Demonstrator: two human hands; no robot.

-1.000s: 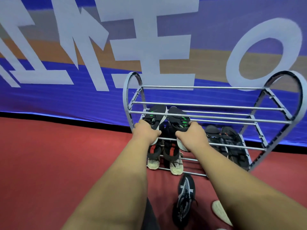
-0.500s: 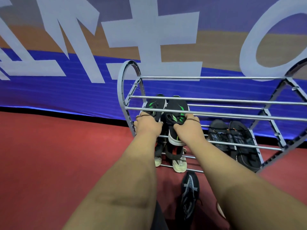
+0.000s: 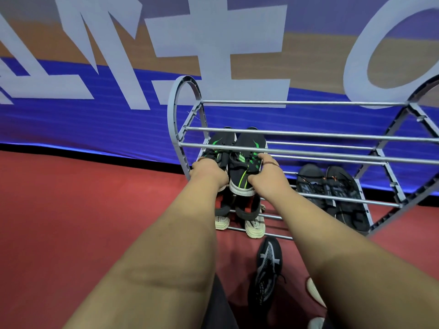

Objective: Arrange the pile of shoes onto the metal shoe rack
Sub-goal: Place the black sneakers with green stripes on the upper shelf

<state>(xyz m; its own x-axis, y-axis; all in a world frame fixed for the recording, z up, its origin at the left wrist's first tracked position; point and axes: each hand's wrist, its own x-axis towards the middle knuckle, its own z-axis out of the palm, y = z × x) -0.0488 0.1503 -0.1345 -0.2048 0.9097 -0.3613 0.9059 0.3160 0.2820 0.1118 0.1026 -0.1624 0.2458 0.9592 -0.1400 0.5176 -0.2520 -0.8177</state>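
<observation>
A grey metal shoe rack [image 3: 308, 134] with heart-shaped ends stands against the banner wall. Two black sneakers with green stripes lie side by side on its middle shelf at the left end. My left hand [image 3: 209, 172] grips the left green-striped sneaker [image 3: 219, 148] at its heel. My right hand [image 3: 268, 176] grips the right green-striped sneaker [image 3: 247, 162] at its heel and side. A pair of black shoes with cream soles [image 3: 254, 225] sits on the bottom shelf below. A black pair [image 3: 332, 188] lies further right on the rack.
On the red floor in front of the rack lies a black sneaker with white markings [image 3: 267, 267]. Parts of white shoes [image 3: 313, 290] show at the lower right. A blue, orange and white banner [image 3: 95, 91] runs behind the rack.
Both hands have pushed the green-striped sneakers deeper onto the middle shelf, under the upper bars. The view has shifted closer to the rack and leftward.
</observation>
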